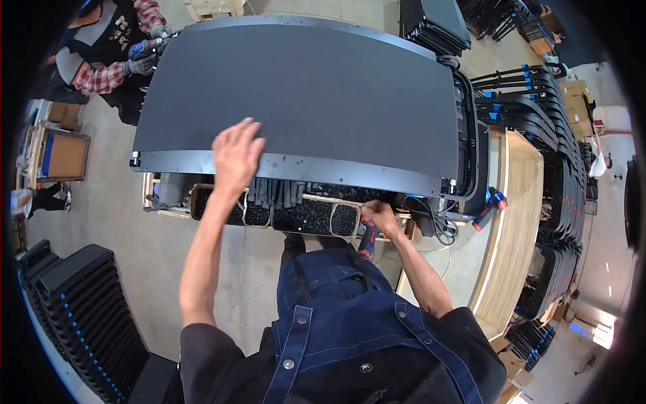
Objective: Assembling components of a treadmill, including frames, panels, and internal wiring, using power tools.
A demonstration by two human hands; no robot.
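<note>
A wide dark board like a treadmill deck (303, 94), with grey metal rails along its long edges, lies across the workbench before me. My left hand (235, 151) reaches over the near rail, fingers stretched out over the dark surface. Under that rail runs a row of bins (303, 215) with small black hardware and a bunch of black strips (276, 193). At the right end of the bins my right hand (381, 217) has its fingers curled together, beside a red-and-black power tool (367, 241). What those fingertips hold is hidden.
Black cables (437, 222) hang at the bench's right, beside another red-and-blue power tool (489, 209). A long wooden box (511, 222) and stacked black frames (558, 175) stand farther right. Black parts (87, 296) are piled lower left. A gloved co-worker (111, 54) holds a drill (145, 48) upper left.
</note>
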